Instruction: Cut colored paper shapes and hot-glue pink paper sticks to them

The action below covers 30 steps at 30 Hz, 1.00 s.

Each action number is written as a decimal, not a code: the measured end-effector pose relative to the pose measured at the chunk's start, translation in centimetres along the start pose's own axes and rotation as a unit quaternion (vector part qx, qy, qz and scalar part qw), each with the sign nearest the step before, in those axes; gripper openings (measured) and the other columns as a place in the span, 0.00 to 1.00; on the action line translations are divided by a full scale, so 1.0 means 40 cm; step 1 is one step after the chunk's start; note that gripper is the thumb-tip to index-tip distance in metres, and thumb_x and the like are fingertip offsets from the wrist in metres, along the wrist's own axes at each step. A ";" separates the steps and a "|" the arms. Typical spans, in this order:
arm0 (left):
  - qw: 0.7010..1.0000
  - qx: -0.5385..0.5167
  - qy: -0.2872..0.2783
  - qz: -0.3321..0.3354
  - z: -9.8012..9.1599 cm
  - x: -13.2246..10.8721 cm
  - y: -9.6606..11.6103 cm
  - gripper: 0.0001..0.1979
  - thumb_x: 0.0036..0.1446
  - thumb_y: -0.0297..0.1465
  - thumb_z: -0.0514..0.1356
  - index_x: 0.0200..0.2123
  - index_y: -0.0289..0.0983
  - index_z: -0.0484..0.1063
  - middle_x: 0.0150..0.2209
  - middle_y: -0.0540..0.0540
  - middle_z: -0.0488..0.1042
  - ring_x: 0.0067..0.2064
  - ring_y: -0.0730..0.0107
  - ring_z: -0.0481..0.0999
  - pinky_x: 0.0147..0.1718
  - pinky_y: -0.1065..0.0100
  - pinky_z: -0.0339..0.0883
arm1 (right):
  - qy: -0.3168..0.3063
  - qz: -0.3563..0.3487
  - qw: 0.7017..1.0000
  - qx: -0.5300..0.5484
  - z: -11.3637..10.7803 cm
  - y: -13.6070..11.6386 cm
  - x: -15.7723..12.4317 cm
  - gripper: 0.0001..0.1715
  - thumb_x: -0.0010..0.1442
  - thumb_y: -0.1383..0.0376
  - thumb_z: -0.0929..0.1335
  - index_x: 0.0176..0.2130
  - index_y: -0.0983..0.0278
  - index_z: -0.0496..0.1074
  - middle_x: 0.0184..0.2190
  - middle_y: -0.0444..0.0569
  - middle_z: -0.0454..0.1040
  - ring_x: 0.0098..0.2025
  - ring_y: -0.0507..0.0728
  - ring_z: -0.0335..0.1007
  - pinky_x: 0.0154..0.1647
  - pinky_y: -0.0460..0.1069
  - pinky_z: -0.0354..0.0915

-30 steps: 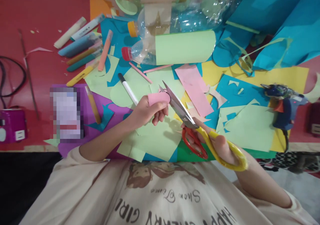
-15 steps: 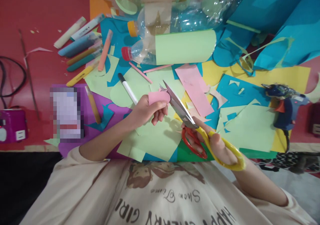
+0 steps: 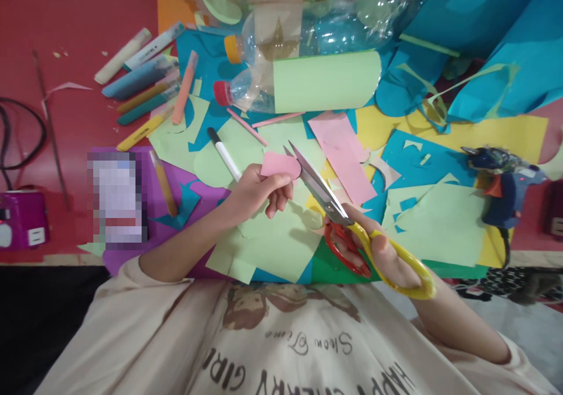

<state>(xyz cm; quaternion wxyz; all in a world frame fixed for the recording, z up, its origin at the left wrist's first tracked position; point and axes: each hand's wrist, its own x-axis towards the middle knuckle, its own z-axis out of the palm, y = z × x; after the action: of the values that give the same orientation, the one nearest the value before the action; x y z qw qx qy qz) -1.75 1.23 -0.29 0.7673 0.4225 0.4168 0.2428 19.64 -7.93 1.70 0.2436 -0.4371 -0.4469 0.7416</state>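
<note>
My left hand (image 3: 259, 194) pinches a small piece of pink paper (image 3: 279, 165) between thumb and fingers, above pale green sheets (image 3: 277, 237). Its right edge is rounded and meets the blades of a pair of scissors (image 3: 323, 193). The scissors have one yellow and one red handle, and my right hand (image 3: 378, 248) is wrapped round them with the blades slightly parted. A larger pink paper strip (image 3: 343, 155) lies just beyond the blades. Left of the paper is a white marker with a black cap (image 3: 223, 153), partly hidden behind my left hand.
Plastic bottles, one wrapped in green paper (image 3: 328, 82), lie at the back. Several markers (image 3: 141, 78) and a phone (image 3: 118, 198) are on the left. A blue glue gun (image 3: 505, 193) lies at right. Paper scraps (image 3: 433, 207) cover much of the red table (image 3: 26, 49).
The scissors and my right hand have shifted slightly right, and the blades have closed a little. The pink paper has tilted slightly in my left hand.
</note>
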 end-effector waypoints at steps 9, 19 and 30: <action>1.000 0.000 0.010 -0.002 -0.002 -0.001 0.000 0.14 0.53 0.32 0.55 0.18 0.33 0.69 0.13 0.54 0.67 0.11 0.82 0.63 0.11 0.78 0.56 | 0.010 0.016 0.998 0.053 -0.002 0.004 -0.003 0.36 0.51 0.34 0.60 0.41 0.61 0.61 0.18 0.36 0.56 0.16 0.46 0.44 0.13 0.45 0.42; 0.999 -0.003 0.029 -0.019 0.000 0.001 0.005 0.14 0.51 0.32 0.56 0.16 0.33 0.69 0.12 0.53 0.67 0.10 0.82 0.62 0.10 0.77 0.55 | 0.028 0.037 0.998 0.034 -0.007 -0.006 -0.007 0.37 0.48 0.32 0.61 0.37 0.61 0.62 0.16 0.37 0.56 0.16 0.47 0.44 0.14 0.46 0.42; 0.999 -0.017 0.046 -0.013 0.001 0.006 0.007 0.13 0.48 0.32 0.57 0.16 0.33 0.69 0.11 0.53 0.67 0.11 0.82 0.62 0.08 0.78 0.54 | 0.033 0.036 0.999 0.019 -0.007 -0.001 -0.008 0.38 0.50 0.33 0.59 0.40 0.61 0.61 0.15 0.36 0.56 0.15 0.47 0.43 0.14 0.47 0.39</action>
<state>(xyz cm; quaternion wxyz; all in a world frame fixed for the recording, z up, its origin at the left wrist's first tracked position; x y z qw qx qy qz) -1.59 1.55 -0.14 0.7573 0.3928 0.4528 0.2591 20.05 -8.04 1.80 0.2396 -0.4721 -0.4089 0.7433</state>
